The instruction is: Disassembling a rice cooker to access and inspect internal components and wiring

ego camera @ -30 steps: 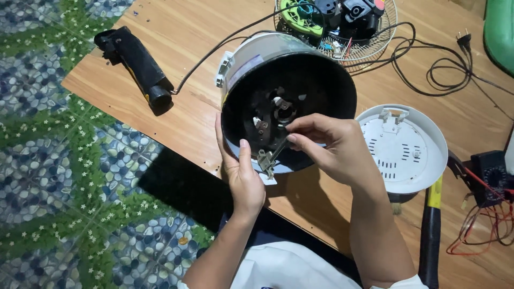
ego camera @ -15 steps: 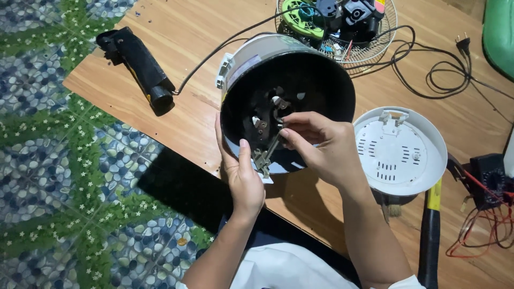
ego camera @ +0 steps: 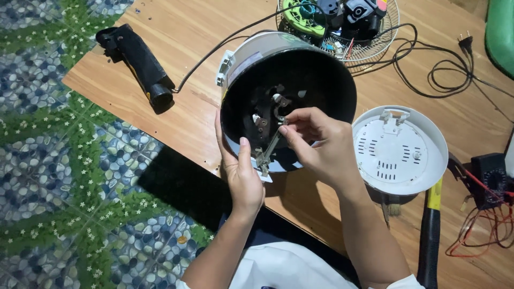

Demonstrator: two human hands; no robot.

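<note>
Left hand (ego camera: 242,176) is gripping the black cooker shell (ego camera: 289,101) rim at the surface's near edge; right hand (ego camera: 316,142) fingers are pinching a metal strip (ego camera: 269,150) inside.

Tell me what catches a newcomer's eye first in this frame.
The round appliance shell, tipped on its side at the centre of the wooden table, shows its dark open underside. The left hand steadies its lower rim while the right hand pinches a thin metal strip at the opening. To the right lies a white round base cover; a black cylindrical tool lies at the left.
</note>
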